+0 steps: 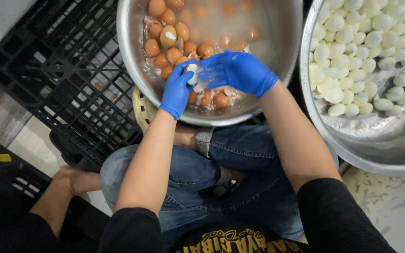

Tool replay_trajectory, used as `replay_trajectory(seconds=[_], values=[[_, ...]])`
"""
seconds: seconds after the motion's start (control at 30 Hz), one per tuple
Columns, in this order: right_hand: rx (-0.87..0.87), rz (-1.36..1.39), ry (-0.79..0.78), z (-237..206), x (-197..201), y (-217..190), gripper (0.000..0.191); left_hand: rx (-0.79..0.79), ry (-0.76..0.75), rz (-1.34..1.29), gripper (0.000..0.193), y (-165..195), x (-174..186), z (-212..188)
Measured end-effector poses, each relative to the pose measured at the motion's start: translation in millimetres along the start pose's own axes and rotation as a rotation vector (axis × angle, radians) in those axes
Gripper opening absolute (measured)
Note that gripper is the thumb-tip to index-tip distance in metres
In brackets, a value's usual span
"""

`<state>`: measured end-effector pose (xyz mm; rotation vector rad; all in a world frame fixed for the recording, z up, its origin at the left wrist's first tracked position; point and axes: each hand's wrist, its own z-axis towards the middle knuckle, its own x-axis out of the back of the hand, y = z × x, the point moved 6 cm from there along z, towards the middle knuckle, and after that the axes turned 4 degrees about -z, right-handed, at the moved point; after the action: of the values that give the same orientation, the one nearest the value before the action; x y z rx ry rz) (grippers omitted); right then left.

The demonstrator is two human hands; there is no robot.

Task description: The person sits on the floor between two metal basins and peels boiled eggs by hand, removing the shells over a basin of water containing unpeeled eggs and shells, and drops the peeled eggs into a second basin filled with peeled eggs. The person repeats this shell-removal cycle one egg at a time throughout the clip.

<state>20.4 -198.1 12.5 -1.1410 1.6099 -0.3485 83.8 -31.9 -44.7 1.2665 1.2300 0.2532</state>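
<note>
Peeling in progress over the large round steel basin (277,42) of brown boiled eggs (167,35).
Both blue-gloved hands, left hand (176,89) and right hand (237,70), are clamping one half-shelled white egg (192,72) together; remaining shell likely needs stripping.

There is one view, from a camera worn on the person's head. It looks almost straight down over the chest and lap, facing forward and down, so the forearms run up from the bottom edge to the left hand (176,89) and right hand (240,70) in the upper middle. It sits close: the hands and the bowl (277,28) beneath them fill the centre. A second bowl (376,150) is cut off by the right edge, a black crate (57,61) by the top left, and the floor (399,211) shows at the lower right.
</note>
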Motion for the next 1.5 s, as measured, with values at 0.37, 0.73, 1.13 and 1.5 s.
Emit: replay_trajectory(seconds=[0.37, 0.73, 1.13, 1.5], values=[[0.056, -1.471, 0.133, -0.5, -54.7, 34.5, 0.032, -0.051, 0.24, 0.059, 0.037, 26.5, 28.5, 7.5], [0.526, -1.892, -0.056, 15.3, -63.4, 41.8, 0.039, -0.049, 0.279, 0.021, 0.035, 32.0, 25.7, 6.4], [0.014, -2.186, 0.599, -9.7, 5.0, -16.1, 0.01, 0.119, 0.201, -0.208, 0.03, 15.7, 26.1, 8.2], [0.0, -1.479, 0.049, 36.1, -3.1, 75.9, 0.04, 0.021, 0.009, -0.04, 0.043, 23.3, 13.0, 3.8]])
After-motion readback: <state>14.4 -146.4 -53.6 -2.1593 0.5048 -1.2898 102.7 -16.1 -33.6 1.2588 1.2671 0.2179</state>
